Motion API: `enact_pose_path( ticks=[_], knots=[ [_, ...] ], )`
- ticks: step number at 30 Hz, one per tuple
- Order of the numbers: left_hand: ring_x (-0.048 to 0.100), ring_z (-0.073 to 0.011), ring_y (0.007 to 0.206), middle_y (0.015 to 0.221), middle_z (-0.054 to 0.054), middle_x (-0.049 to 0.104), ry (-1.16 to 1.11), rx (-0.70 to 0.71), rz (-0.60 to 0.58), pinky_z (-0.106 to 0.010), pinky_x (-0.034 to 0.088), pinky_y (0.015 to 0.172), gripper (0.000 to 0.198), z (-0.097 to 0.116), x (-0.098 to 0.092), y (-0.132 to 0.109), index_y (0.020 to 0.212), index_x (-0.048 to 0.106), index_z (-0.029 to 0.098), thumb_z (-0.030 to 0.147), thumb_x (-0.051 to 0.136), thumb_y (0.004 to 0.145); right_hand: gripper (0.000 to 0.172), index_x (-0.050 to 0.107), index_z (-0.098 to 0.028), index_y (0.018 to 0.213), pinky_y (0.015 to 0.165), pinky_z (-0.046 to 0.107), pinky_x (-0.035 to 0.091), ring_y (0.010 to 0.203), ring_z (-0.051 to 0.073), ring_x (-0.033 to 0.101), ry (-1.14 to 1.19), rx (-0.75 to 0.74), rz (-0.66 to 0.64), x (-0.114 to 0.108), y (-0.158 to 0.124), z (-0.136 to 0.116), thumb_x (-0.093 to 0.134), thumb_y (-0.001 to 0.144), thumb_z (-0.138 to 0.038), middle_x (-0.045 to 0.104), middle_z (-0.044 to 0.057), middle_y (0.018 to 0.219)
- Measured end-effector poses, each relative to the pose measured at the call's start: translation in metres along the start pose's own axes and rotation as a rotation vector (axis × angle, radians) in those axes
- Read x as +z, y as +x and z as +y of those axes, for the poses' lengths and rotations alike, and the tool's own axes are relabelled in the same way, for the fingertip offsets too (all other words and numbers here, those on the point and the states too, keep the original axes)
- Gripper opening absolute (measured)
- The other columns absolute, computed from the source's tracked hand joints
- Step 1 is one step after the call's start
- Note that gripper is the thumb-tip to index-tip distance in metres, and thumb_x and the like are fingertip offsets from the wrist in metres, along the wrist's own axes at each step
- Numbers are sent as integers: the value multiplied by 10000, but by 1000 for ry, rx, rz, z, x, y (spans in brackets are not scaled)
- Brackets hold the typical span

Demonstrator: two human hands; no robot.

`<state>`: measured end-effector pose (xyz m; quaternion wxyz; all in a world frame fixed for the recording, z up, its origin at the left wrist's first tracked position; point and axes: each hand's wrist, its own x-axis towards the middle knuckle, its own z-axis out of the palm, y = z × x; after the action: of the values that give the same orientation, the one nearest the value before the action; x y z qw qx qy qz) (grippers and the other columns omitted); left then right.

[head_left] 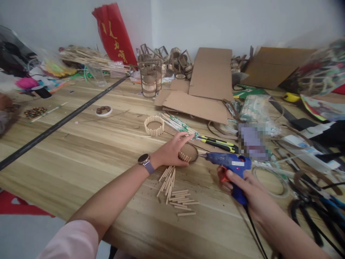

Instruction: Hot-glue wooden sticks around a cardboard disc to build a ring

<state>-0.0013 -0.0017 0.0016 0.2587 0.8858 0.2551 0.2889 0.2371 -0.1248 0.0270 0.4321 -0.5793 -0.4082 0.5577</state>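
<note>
My right hand (242, 185) grips a blue hot glue gun (231, 163), its nozzle pointing left at a round cardboard ring (190, 153) with short wooden sticks stuck along its rim. My left hand (172, 151), a watch on its wrist, rests on that ring with fingers curled round its left side and steadies it. Loose short wooden sticks (175, 190) lie on the wooden table (81, 154) just below the ring. A finished ring of sticks (154, 126) stands farther back.
A yellow-black utility knife (218, 143) and wrapped chopsticks (179, 125) lie behind the ring. Flat cardboard sheets (205, 90), stick baskets (149, 77), a red bag (114, 34) at the back. Scissors, tape rolls and cables (309, 194) crowd the right side. A black strip (61, 122) crosses the left.
</note>
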Motion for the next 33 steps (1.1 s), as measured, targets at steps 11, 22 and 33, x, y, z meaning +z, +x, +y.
enact_pose_path(
  ticks=[11,22,33],
  knots=[
    [335,-342,1362,1440,-146,302,-13,6,9,-511,320,1137,1048,-2,0,0,1485,222,264,320,828,631,472,709,-196,794,671,351,530,718,248,653,-601,-253,78,-2,7,-1,639,687,-651,724,66,752],
    [348,-330,1353,1420,-150,315,-14,8,24,-503,322,1137,1022,-4,0,0,1472,246,254,320,826,634,414,714,-241,729,601,352,547,683,280,687,-887,-255,120,3,3,-5,509,728,-600,707,41,633],
    [352,-335,1353,1428,-146,314,-11,-6,19,-516,320,1134,1006,2,-3,0,1477,237,265,331,814,656,300,685,-261,738,593,343,543,650,268,681,-870,-338,68,14,-2,-8,532,758,-519,734,38,684]
  ],
)
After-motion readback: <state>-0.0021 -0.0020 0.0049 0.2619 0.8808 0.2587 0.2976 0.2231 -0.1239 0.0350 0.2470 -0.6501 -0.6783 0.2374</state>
